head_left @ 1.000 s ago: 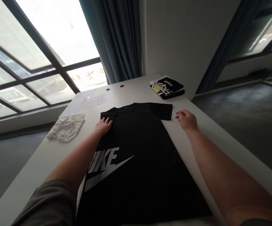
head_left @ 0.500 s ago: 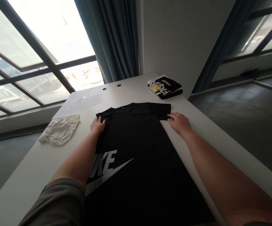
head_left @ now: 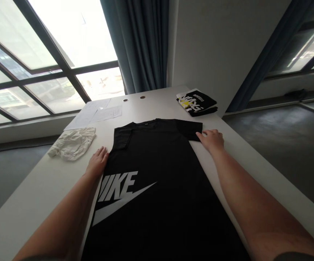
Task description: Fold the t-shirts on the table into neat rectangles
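A black T-shirt (head_left: 167, 174) with a large grey NIKE print lies spread flat, its collar at the far end. Its left sleeve (head_left: 122, 137) is folded over onto the body, while the right sleeve (head_left: 192, 129) sticks out sideways. My left hand (head_left: 98, 161) rests flat along the shirt's left edge, below that folded sleeve, fingers stretched out and holding nothing. At the end of the right sleeve is my right hand (head_left: 212, 139), thumb and fingers apart, with a fingertip at the cuff's lower corner.
The white table (head_left: 50, 195) carries a crumpled white cloth (head_left: 74, 143) at left and paper sheets (head_left: 106, 113) behind it. A folded black garment (head_left: 197, 102) with white and yellow lettering lies at the far right. A blue curtain (head_left: 143, 43) and windows stand beyond.
My left hand has left the left sleeve and moved down and outward to the shirt's side edge. My right hand has come in from beside the right sleeve to its cuff.
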The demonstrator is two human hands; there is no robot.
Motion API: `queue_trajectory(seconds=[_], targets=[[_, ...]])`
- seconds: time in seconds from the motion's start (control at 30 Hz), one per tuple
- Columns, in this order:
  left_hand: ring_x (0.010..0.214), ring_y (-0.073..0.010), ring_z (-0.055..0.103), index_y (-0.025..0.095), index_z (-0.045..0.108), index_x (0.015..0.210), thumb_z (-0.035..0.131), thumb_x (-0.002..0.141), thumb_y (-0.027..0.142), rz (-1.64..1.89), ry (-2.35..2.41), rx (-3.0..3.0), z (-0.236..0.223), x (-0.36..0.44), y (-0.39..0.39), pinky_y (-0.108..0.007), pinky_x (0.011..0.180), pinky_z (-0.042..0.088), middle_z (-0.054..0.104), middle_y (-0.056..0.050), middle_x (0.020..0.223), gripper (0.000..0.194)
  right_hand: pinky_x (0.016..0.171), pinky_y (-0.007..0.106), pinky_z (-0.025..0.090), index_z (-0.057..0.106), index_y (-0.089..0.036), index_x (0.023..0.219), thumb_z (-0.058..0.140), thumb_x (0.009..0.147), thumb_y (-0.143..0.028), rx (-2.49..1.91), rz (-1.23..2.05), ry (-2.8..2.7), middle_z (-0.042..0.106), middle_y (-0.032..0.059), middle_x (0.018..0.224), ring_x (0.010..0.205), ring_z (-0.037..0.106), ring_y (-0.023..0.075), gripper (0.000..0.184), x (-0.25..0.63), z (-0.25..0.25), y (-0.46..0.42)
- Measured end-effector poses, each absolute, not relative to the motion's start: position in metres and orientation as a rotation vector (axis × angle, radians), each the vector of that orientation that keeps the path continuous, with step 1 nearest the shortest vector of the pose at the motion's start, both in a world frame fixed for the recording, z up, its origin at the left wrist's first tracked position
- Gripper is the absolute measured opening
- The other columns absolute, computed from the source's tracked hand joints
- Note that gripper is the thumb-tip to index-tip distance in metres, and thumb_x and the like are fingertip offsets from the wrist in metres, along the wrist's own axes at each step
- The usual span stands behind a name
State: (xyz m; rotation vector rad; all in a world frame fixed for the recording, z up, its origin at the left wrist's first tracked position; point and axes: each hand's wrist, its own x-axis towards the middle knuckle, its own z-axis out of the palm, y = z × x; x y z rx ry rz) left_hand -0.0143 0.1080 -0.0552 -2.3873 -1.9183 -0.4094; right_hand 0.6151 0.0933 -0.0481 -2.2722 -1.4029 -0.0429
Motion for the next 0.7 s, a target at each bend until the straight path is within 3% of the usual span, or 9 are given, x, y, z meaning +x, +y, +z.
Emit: queue_trajectory(seconds=[0.13, 0.27, 0.4, 0.5, 0.7], targets=[[0.148, -0.0315, 0.044, 0.021, 0.058, 0.144, 0.035, 0.101, 0.043, -0.449, -1.936, -2.358, -0.063, -0.041, 0.067, -0.056, 0.119, 0.038, 0.054, -0.016, 0.153, 0.054, 0.096, 0.05, 0.048, 0.075, -0.02, 0.111, 0.071, 0.079, -0.053, -2.338, 0.007, -1.332, 0.063, 0.0178, 0.128, 0.118, 0.056, 0.0397, 0.046, 0.602, -0.041, 0.113], [0.144, -0.03, 0.047, 0.02, 0.059, 0.145, 0.036, 0.101, 0.047, -0.357, -2.028, -2.242, -0.052, -0.026, 0.064, -0.049, 0.12, 0.038, 0.054, -0.015, 0.153, 0.057, 0.091, 0.044, 0.05, 0.072, -0.02, 0.104, 0.064, 0.081, -0.036, -2.189, 0.062, -1.385, 0.071, 0.0144, 0.111, 0.106, 0.063, 0.0334, 0.029, 0.596, -0.038, 0.12], [0.141, -0.0286, 0.049, 0.024, 0.06, 0.145, 0.038, 0.102, 0.048, -0.273, -2.121, -2.159, -0.039, -0.011, 0.068, -0.045, 0.12, 0.037, 0.055, -0.011, 0.152, 0.054, 0.085, 0.04, 0.053, 0.061, -0.018, 0.124, 0.061, 0.085, -0.036, -1.954, 0.191, -1.253, 0.075, 0.013, 0.1, 0.09, 0.068, 0.0284, 0.043, 0.599, -0.039, 0.116], [0.139, -0.0282, 0.051, 0.024, 0.059, 0.146, 0.038, 0.102, 0.046, -0.264, -2.151, -2.14, -0.035, -0.009, 0.068, -0.043, 0.12, 0.038, 0.054, -0.011, 0.152, 0.053, 0.086, 0.042, 0.055, 0.053, -0.02, 0.138, 0.06, 0.085, -0.039, -1.792, 0.284, -1.312, 0.077, 0.0112, 0.106, 0.091, 0.07, 0.0279, 0.057, 0.601, -0.041, 0.113], [0.138, -0.0292, 0.052, 0.023, 0.059, 0.146, 0.037, 0.103, 0.043, -0.278, -2.15, -2.159, -0.034, -0.009, 0.067, -0.044, 0.118, 0.039, 0.055, -0.012, 0.151, 0.053, 0.1, 0.047, 0.053, 0.071, -0.018, 0.126, 0.054, 0.088, -0.035, -1.841, 0.139, -1.483, 0.074, 0.014, 0.123, 0.11, 0.069, 0.0324, 0.045, 0.574, -0.014, 0.113]])
